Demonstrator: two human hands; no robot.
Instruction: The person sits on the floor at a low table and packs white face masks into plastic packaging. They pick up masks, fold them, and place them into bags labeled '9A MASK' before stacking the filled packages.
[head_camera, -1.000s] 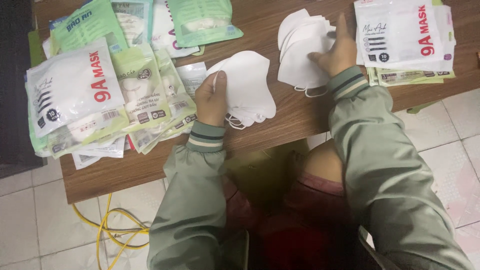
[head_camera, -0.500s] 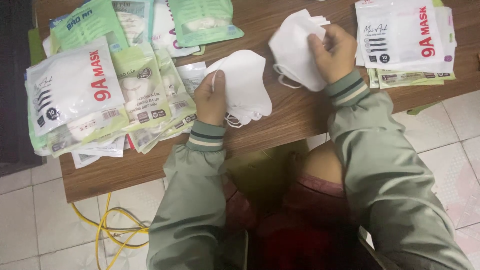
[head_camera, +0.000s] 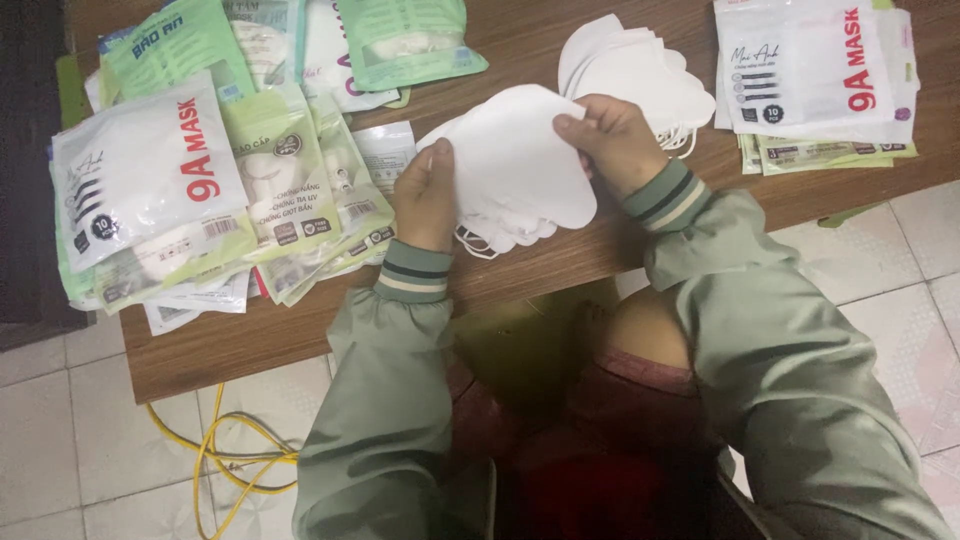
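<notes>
Both hands hold one small stack of white masks (head_camera: 515, 165) above the near edge of the table (head_camera: 250, 345), about midway along it. The left hand (head_camera: 427, 195) pinches the stack's left end, thumb on top; the right hand (head_camera: 615, 140) grips its upper right edge, fingers curled over. Ear loops hang from the stack's underside, just over the wood.

Just behind the right hand lies a second pile of loose white masks (head_camera: 640, 75), fanned out, touching or nearly touching the held stack; the overlap is hard to judge from above.

At the table's left end a heap of flat mask packets (head_camera: 290, 170) spreads to the near-left corner: a white packet with red lettering (head_camera: 145, 175) on top, pale green ones under and behind it. At the far-right corner sits another white packet with red lettering (head_camera: 805, 65) on green-edged packets.

Bare wood shows along the near edge and between the right pile and right packets. A yellow cable (head_camera: 225, 455) lies on the tiled floor below.
</notes>
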